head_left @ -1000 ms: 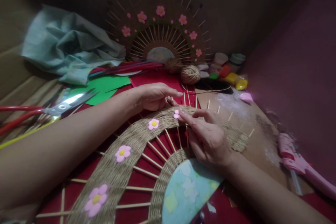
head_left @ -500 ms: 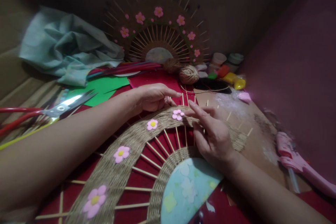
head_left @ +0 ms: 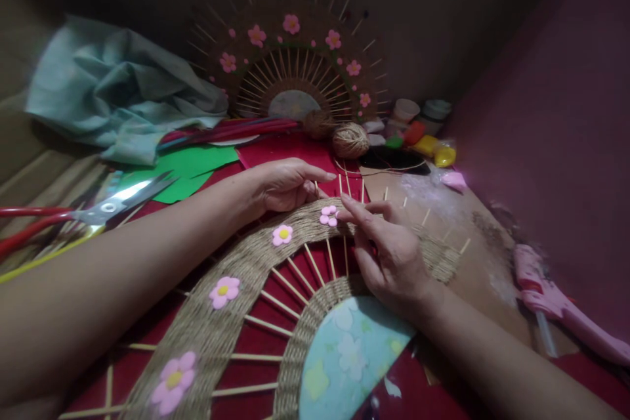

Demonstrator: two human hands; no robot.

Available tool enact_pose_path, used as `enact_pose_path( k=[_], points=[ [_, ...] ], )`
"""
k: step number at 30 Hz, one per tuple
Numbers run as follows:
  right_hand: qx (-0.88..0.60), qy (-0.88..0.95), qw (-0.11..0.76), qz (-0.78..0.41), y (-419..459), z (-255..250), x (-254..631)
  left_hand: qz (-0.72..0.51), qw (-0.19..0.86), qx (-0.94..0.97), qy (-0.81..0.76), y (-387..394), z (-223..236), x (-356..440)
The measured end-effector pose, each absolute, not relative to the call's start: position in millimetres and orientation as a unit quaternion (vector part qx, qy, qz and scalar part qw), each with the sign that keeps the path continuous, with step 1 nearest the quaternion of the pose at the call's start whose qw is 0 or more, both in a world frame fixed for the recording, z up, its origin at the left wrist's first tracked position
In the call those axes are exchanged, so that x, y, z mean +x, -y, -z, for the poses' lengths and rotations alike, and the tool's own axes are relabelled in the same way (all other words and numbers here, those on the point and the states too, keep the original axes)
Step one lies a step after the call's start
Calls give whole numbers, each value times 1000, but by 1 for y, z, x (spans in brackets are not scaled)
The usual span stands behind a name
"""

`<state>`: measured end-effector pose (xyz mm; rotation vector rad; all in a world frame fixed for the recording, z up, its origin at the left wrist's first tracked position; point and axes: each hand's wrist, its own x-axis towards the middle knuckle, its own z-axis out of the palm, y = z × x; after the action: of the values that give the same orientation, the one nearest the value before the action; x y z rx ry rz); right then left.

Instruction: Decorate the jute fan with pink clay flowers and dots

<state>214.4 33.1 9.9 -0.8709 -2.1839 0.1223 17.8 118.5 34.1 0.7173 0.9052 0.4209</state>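
Note:
A half-round woven fan (head_left: pixel 201 321) of brown twine on thin sticks lies in front of me, with a pale blue floral half-disc (head_left: pixel 344 367) at its centre. Pink flowers with yellow middles dot its outer band. Near the top of the band is a pink flower without a yellow middle (head_left: pixel 328 215). My right hand (head_left: pixel 391 246) has its index finger at that flower's right-hand petal, fingers apart and gripping nothing. Behind the band's far edge, my left hand (head_left: pixel 285 185) curls its fingers round a stick end, thumb stretched along the top; its fingertips are partly hidden.
Red-handled scissors (head_left: pixel 105 210) lie at left by green sheets (head_left: pixel 197 167) and a crumpled pale cloth (head_left: pixel 123 85). A finished-looking flowered fan (head_left: pixel 290 56) stands behind twine balls (head_left: pixel 350 140). Clay packs (head_left: pixel 444 156) and a pink glue gun (head_left: pixel 541 289) are at right.
My right index finger lifted off the flower, showing more petals, then came back to its right-hand petal. My left hand keeps its place at the far edge. The view shifted slightly.

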Motion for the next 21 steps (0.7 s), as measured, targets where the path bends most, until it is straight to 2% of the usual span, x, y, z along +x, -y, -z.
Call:
enact_pose_path(
  k=[11, 14, 19, 21],
  points=[
    [-312, 890, 324, 71, -32, -9, 212, -233, 802, 336, -435, -120, -33, 19],
    [-317, 888, 329, 57, -31, -10, 213, -235, 799, 345, -432, -119, -33, 20],
    [-323, 862, 391, 15, -31, -11, 213, -227, 799, 357, -428, -116, -36, 22],
    [-327, 863, 385, -1, -32, -11, 212, -219, 799, 361, -428, -115, -37, 23]
  ],
)
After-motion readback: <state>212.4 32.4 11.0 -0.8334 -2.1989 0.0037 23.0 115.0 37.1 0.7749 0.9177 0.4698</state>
